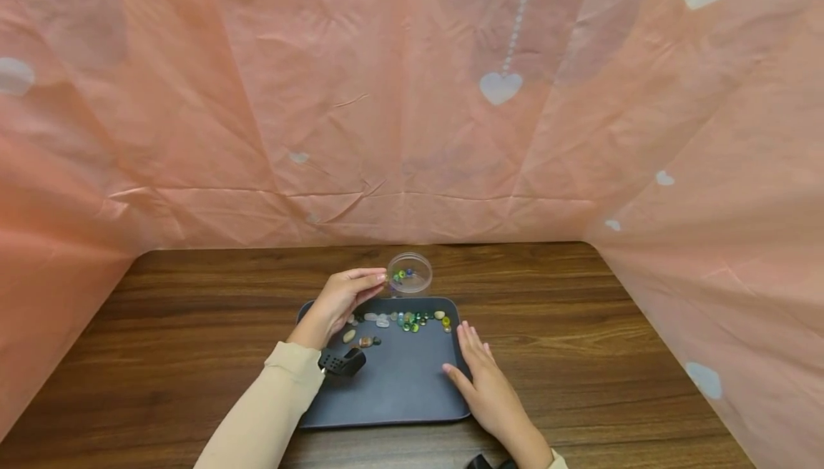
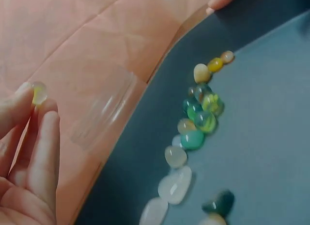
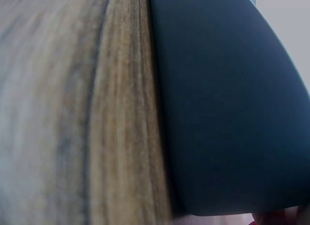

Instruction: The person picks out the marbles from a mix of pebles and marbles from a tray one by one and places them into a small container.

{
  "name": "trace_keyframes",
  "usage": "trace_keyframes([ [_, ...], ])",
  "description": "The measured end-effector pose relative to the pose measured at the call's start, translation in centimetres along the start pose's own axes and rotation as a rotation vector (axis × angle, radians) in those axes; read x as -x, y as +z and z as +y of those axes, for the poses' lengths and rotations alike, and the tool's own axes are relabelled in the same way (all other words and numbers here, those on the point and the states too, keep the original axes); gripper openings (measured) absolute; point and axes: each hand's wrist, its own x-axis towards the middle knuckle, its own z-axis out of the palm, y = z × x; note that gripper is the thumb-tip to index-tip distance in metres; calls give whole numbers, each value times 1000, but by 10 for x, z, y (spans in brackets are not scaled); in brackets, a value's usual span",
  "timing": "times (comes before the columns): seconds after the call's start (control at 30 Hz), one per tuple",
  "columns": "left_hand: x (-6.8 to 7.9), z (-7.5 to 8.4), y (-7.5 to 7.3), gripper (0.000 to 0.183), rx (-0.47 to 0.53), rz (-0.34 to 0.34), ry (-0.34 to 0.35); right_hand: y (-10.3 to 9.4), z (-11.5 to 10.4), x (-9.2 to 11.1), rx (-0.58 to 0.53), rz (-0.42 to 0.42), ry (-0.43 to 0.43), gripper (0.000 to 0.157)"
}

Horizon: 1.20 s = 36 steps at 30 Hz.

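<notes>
Head view shows the left hand (image 1: pixel 347 296) just beside a round clear container (image 1: pixel 421 281), which stands on the bench (image 1: pixel 566 340) behind the far edge of the tray (image 1: pixel 399 383). Its grip is pinching one small clear-yellow marble (image 2: pixel 39 93) between thumb and fingertips. If the marble is to go inside, I think it is good to bring the fingertips above the opening, and only then to loosen them, because smooth glass can slip or bounce. A knock against the thin rim could, I suppose, tip the container. The right hand (image 1: pixel 486 379) has its fingers extended, thumb apart, at the right edge of the tray; it seems able to steady it.

Inside the container one sees a few marbles (image 1: pixel 402 274), green and blue. The tray holds more: green glass marbles (image 2: pixel 206 121) and white stones (image 2: pixel 175 186) in a row along the far wall, with a beige stone (image 1: pixel 350 336) and a brownish stone (image 1: pixel 365 342) nearer the left hand.
</notes>
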Motion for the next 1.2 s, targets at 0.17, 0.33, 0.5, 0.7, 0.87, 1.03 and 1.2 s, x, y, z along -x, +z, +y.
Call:
trace_keyframes([
  [0.17, -8, 6, 11, 37, 7, 51, -9, 0, 0, 0, -7, -6, 10, 71],
  [0.33, -14, 11, 23, 34, -78, 75, 2, 0, 0, 1, -8, -7, 18, 71],
  [0.5, -19, 16, 34, 25, -353, 84, 75, 0, -1, 1, -10, -14, 25, 72],
  [0.7, -25, 20, 46, 17, -689, 115, 216, -1, -1, 0, -10, -13, 22, 72],
  [0.87, -29, 20, 54, 12, -813, 145, 239, -1, -1, 0, -10, -11, 16, 72],
  [1.03, -28, 19, 58, 11, -903, 133, 244, -1, 0, 0, -6, -6, 12, 72],
  [1.2, -26, 20, 60, 9, -957, 129, 258, -1, 1, -1, -1, -8, 8, 72],
])
